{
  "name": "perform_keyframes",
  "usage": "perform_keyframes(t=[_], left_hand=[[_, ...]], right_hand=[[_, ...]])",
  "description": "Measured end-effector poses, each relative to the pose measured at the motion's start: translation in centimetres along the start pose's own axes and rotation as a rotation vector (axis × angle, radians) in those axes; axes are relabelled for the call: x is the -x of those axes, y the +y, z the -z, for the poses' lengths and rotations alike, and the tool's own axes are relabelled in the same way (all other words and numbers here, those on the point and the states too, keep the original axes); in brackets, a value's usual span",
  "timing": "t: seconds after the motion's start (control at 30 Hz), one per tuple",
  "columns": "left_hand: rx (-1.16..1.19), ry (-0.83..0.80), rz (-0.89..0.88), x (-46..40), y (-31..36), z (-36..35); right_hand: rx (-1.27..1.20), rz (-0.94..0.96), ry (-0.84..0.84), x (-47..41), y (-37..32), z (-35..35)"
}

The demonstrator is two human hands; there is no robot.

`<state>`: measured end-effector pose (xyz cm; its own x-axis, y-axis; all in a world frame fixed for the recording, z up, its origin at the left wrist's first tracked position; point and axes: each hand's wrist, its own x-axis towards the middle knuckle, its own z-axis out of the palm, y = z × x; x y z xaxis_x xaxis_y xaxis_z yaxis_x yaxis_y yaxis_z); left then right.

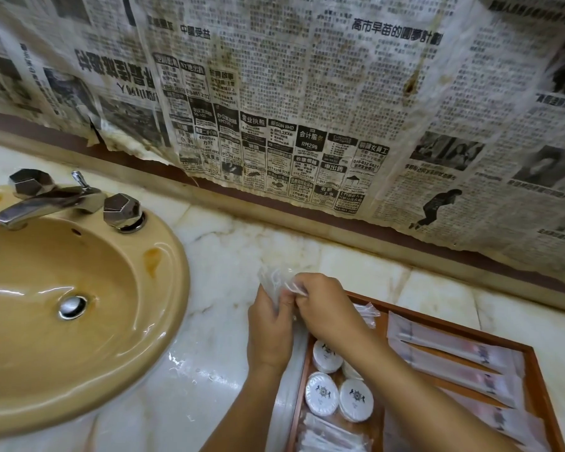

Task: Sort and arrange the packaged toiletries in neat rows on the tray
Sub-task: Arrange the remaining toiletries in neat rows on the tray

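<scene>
Wooden tray (pixel 539 380) of toiletries, both hands (pixel 320 305) gripping clear packet (pixel 273 283)

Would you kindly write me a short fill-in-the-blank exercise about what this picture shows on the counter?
1. Both the left hand and the right hand hold a clear plastic ____.
2. The round white packets lie inside the wooden ____.
3. The tan sink is to the ____ of the hands.
4. The wall behind the marble counter is covered with ____.

Missing words: packet; tray; left; newspaper
</scene>
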<state>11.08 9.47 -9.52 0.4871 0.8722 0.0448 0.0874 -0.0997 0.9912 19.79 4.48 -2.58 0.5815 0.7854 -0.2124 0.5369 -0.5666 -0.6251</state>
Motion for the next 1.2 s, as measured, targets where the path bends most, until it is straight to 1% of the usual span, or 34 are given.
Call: perform_keyframes(t=[0.23, 0.3, 0.4, 0.47, 0.57, 0.63, 0.67, 0.7, 0.77, 0.83, 0.93, 1.07, 1.2], left_hand=[[-0.080, 0.065, -0.011, 0.1, 0.6, 0.0], [-0.076, 0.081, -0.009, 0.2, 0.6, -0.2], [-0.086, 0.066, 0.014, 0.3, 0.7, -0.4], [-0.116, 0.054, 0.018, 0.4, 0.8, -0.5], [-0.176, 0.045, 0.024, 0.5, 1.0, -0.5], [-0.206, 0.034, 0.029, 0.4, 1.0, -0.6], [-0.222, 0.029, 0.028, 0.4, 1.0, -0.6], [-0.237, 0.025, 0.024, 0.4, 1.0, -0.6], [-0.257, 0.020, 0.016, 0.5, 0.9, -0.7], [-0.270, 0.019, 0.015, 0.5, 0.8, -0.8], [-0.298, 0.009, 0.009, 0.4, 0.5, -0.9], [-0.330, 0.009, -0.015, 0.2, 0.5, -0.9], [-0.321, -0.004, -0.012, 0.2, 0.4, -0.9]], right_hand=[[0.134, 0.130, -0.143, 0.0, 0.5, 1.1], [0.146, 0.111, -0.111, 0.3, 0.9, 1.5], [0.089, 0.056, 0.021, 0.9, 1.7, 3.7], [0.075, 0.002, 0.035, 1.5, 2.3, 5.5], [0.049, -0.104, -0.096, 2.3, 3.9, 7.6], [0.091, -0.113, -0.204, 2.6, 5.2, 8.5], [0.094, -0.104, -0.223, 2.6, 5.9, 8.7], [0.059, -0.093, -0.197, 2.7, 6.5, 8.7], [-0.028, -0.064, -0.051, 2.7, 7.3, 8.3], [0.007, 0.024, 0.072, 2.5, 7.5, 7.5], [0.100, 0.139, 0.152, 2.3, 8.0, 6.1], [0.267, 0.232, 0.253, 2.6, 8.5, 4.7], [0.335, 0.247, 0.262, 2.6, 8.8, 4.0]])
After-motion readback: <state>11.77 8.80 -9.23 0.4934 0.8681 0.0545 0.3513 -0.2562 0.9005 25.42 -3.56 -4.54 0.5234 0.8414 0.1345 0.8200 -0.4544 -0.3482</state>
